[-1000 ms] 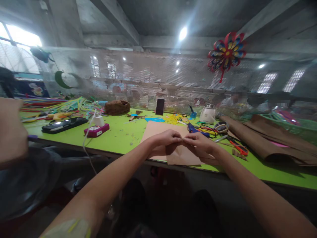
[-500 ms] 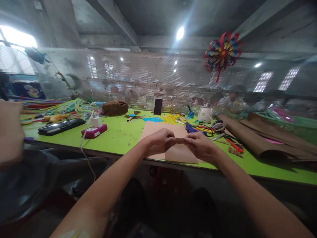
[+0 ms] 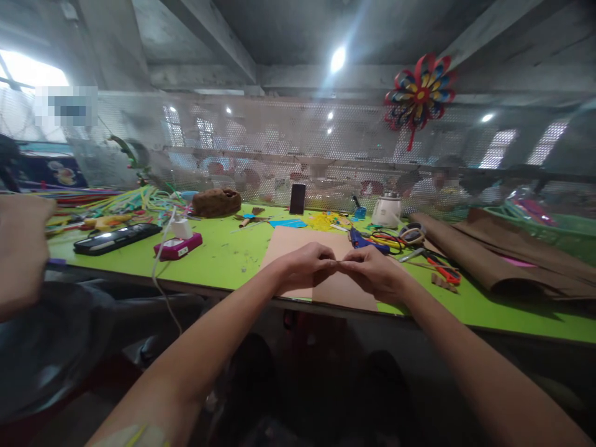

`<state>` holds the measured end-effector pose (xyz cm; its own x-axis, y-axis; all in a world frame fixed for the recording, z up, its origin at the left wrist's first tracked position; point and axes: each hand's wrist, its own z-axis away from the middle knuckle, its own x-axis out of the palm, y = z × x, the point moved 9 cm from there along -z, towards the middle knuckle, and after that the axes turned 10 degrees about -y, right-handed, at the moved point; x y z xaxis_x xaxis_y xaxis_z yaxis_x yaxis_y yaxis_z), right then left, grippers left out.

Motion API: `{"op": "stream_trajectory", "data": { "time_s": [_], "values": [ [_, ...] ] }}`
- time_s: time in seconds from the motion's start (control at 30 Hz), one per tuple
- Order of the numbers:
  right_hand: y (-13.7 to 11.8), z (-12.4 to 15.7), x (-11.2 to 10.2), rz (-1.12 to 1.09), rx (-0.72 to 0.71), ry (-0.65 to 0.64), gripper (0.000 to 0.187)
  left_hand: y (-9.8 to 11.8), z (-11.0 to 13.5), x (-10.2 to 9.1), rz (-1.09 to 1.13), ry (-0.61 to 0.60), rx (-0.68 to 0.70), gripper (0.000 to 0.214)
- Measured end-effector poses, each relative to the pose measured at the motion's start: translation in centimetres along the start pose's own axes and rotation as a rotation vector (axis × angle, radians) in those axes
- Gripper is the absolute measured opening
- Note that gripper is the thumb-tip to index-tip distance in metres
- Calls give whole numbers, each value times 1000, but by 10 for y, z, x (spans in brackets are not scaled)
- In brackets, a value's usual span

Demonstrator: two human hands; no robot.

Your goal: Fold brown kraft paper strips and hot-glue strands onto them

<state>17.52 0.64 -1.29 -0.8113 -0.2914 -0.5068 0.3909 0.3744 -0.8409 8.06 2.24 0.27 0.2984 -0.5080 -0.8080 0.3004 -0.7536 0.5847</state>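
My left hand (image 3: 311, 257) and my right hand (image 3: 372, 266) meet fingertip to fingertip above a tan cardboard sheet (image 3: 338, 293) at the table's front edge. Pinched between them is a small brown paper strip (image 3: 338, 261), mostly hidden by the fingers. Both hands are closed, thumbs pressed against the index fingers. Just beyond my right hand lies a blue glue gun (image 3: 365, 241). Several small folded brown paper pieces (image 3: 444, 283) rest to its right, beside orange-handled scissors (image 3: 446, 272).
Brown paper rolls (image 3: 470, 257) and a green basket (image 3: 568, 239) occupy the right side of the green table (image 3: 223, 267). A magenta power socket (image 3: 179, 247) with its cable, a black case (image 3: 116, 238) and a phone (image 3: 298, 198) stand leftward and behind. Another person's arm (image 3: 23, 248) is at far left.
My hands have drawn closer together, and less of the brown paper strip shows between the fingertips. The view has shifted slightly.
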Motion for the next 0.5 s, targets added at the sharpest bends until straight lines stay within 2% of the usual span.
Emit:
{"op": "stream_trajectory", "data": {
  "time_s": [0.17,0.3,0.5],
  "values": [
    [14,-3,1,-38,-15,27,35,-5,-7,3,58,-14,17,32],
    [10,-5,1,-11,-44,7,35,-6,-8,-2,29,-10,22,24],
    [4,0,-8,87,23,-14,38,-6,-3,-8,14,-23,-15,20]
  ]
}}
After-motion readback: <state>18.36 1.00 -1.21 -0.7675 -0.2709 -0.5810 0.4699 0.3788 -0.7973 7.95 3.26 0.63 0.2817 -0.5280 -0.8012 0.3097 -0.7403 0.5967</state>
